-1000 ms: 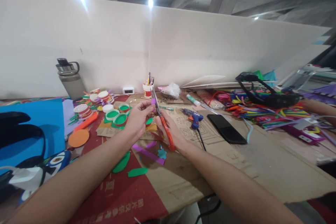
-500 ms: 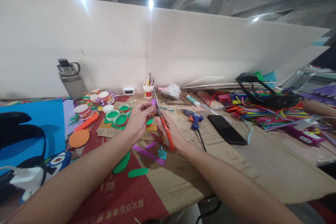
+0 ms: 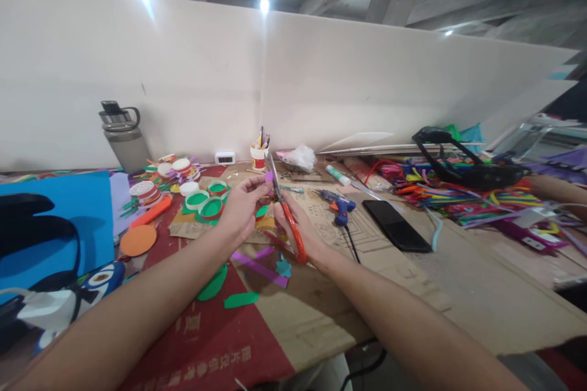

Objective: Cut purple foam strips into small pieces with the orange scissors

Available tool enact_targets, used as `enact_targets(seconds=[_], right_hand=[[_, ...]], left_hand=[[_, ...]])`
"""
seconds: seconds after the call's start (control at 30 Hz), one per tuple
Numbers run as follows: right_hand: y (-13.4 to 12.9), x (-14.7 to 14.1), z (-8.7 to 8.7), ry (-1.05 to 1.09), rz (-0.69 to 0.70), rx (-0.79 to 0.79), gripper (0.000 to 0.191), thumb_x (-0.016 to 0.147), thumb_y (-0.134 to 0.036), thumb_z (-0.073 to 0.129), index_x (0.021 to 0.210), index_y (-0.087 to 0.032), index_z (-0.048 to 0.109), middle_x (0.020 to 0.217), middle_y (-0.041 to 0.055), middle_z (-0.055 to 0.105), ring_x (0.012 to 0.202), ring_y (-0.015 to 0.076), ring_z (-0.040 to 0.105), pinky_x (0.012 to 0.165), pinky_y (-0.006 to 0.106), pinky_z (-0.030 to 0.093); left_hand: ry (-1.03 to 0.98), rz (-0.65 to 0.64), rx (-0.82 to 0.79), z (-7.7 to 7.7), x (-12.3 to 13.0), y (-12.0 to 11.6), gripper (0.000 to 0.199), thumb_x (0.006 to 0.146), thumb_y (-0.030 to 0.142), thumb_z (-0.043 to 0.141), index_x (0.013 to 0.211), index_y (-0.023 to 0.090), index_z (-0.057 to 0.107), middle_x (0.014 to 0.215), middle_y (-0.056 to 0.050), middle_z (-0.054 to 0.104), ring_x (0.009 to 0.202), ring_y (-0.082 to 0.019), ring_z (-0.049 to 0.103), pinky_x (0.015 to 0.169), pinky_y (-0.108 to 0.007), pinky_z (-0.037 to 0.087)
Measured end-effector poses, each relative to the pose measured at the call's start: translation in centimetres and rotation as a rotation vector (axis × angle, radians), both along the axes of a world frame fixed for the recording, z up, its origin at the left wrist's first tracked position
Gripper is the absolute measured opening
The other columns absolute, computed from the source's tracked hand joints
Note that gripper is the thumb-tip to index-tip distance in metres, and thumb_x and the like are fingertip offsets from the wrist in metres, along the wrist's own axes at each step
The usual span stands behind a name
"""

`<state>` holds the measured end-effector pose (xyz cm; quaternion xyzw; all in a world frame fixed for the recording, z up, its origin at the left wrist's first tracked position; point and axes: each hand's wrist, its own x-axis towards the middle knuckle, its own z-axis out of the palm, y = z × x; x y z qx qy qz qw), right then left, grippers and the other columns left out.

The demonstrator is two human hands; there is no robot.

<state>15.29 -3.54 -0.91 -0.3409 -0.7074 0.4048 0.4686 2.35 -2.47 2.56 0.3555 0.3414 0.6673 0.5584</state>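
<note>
Between the thumb and fingers of my left hand [image 3: 245, 201] is a small purple paper piece [image 3: 268, 177]. My right hand [image 3: 300, 226] grips a pair of orange-handled scissors [image 3: 293, 229], its blades pointing up and away, close beside the purple piece. Whether the blades touch the paper I cannot tell. Under my wrists lie purple strips [image 3: 261, 270], a blue flower-shaped cutout [image 3: 283, 267] and green cut pieces [image 3: 241, 300]. Just left of my left hand stand several round white rings with green insides [image 3: 211, 208].
A blue glue gun [image 3: 342, 208] and a black phone [image 3: 397, 226] lie to the right on cardboard. Beyond them is a heap of coloured pipe cleaners [image 3: 477, 198]. A grey bottle [image 3: 126, 140] stands back left, a cup of pens [image 3: 259, 157] in the middle. Another person's arm [image 3: 557, 188] shows far right.
The scissors and both hands have shifted only slightly. The scissor blades appear a little further apart at the tips; the table items stay in place.
</note>
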Motion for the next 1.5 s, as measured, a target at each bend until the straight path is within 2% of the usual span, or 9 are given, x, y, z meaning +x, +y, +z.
enact_targets(seconds=[0.17, 0.43, 0.53, 0.73, 0.83, 0.97, 1.33, 1.5], right_hand=[[0.01, 0.02, 0.11, 0.055, 0.023, 0.009, 0.048, 0.091, -0.052, 0.05, 0.128, -0.021, 0.053, 0.1, 0.0063, 0.063, 0.092, 0.0192, 0.058, 0.088, 0.034, 0.05], [0.24, -0.03, -0.07, 0.067, 0.032, 0.019, 0.049, 0.091, -0.054, 0.052, 0.13, -0.024, 0.052, 0.104, 0.0064, 0.065, 0.099, 0.0204, 0.058, 0.09, 0.035, 0.049], [0.39, -0.01, -0.31, 0.061, 0.031, 0.011, 0.045, 0.092, -0.053, 0.05, 0.125, -0.023, 0.054, 0.1, 0.0056, 0.064, 0.094, 0.019, 0.059, 0.086, 0.032, 0.05], [0.42, 0.07, -0.44, 0.05, 0.019, -0.058, 0.047, 0.089, -0.055, 0.052, 0.122, -0.021, 0.055, 0.086, 0.003, 0.06, 0.073, 0.0153, 0.054, 0.059, 0.026, 0.047], [0.5, 0.16, -0.47, 0.038, 0.017, -0.068, 0.049, 0.088, -0.056, 0.053, 0.124, -0.023, 0.054, 0.083, 0.0018, 0.06, 0.067, 0.0141, 0.051, 0.053, 0.024, 0.044], [0.58, 0.24, -0.57, 0.023, 0.022, -0.072, 0.048, 0.09, -0.055, 0.051, 0.126, -0.024, 0.052, 0.089, 0.0028, 0.06, 0.065, 0.0123, 0.049, 0.05, 0.022, 0.041], [0.55, 0.31, -0.49, -0.006, -0.009, -0.032, 0.038, 0.09, -0.051, 0.053, 0.114, -0.023, 0.056, 0.079, 0.0008, 0.054, 0.068, 0.0132, 0.048, 0.057, 0.023, 0.044], [0.61, 0.3, -0.46, 0.01, 0.007, -0.05, 0.037, 0.09, -0.051, 0.053, 0.115, -0.024, 0.056, 0.075, -0.0002, 0.054, 0.062, 0.0127, 0.047, 0.054, 0.024, 0.041]], left_hand=[[0.01, 0.006, 0.005, -0.05, 0.04, 0.03, 0.028, 0.056, 0.019, 0.084, 0.079, 0.014, 0.07, 0.077, -0.001, 0.066, 0.066, -0.009, 0.059, 0.065, -0.023, 0.046], [0.013, 0.002, 0.006, 0.01, 0.08, -0.04, 0.027, 0.057, 0.018, 0.083, 0.08, 0.014, 0.07, 0.077, -0.001, 0.066, 0.066, -0.009, 0.059, 0.064, -0.023, 0.045], [0.016, -0.004, 0.011, 0.03, 0.08, -0.05, 0.027, 0.057, 0.018, 0.083, 0.08, 0.014, 0.07, 0.078, -0.001, 0.066, 0.067, -0.009, 0.059, 0.064, -0.023, 0.045], [0.013, -0.01, 0.018, -0.04, 0.05, 0.0, 0.025, 0.058, 0.018, 0.083, 0.08, 0.014, 0.07, 0.077, -0.001, 0.065, 0.066, -0.008, 0.058, 0.062, -0.022, 0.044], [0.012, -0.01, 0.024, -0.05, 0.0, 0.02, 0.025, 0.059, 0.018, 0.082, 0.081, 0.014, 0.071, 0.078, -0.001, 0.065, 0.065, -0.008, 0.057, 0.062, -0.022, 0.043], [0.018, -0.007, 0.033, -0.06, -0.08, 0.06, 0.024, 0.059, 0.018, 0.082, 0.081, 0.014, 0.071, 0.077, 0.0, 0.065, 0.064, -0.007, 0.056, 0.061, -0.021, 0.042], [0.055, 0.025, 0.001, 0.14, -0.3, 0.0, 0.029, 0.057, 0.022, 0.084, 0.082, 0.015, 0.072, 0.079, 0.0, 0.064, 0.066, -0.007, 0.055, 0.06, -0.021, 0.04], [0.037, 0.013, 0.013, 0.49, -0.36, -0.05, 0.029, 0.058, 0.022, 0.083, 0.082, 0.013, 0.071, 0.075, -0.001, 0.062, 0.064, -0.008, 0.057, 0.057, -0.022, 0.039]])
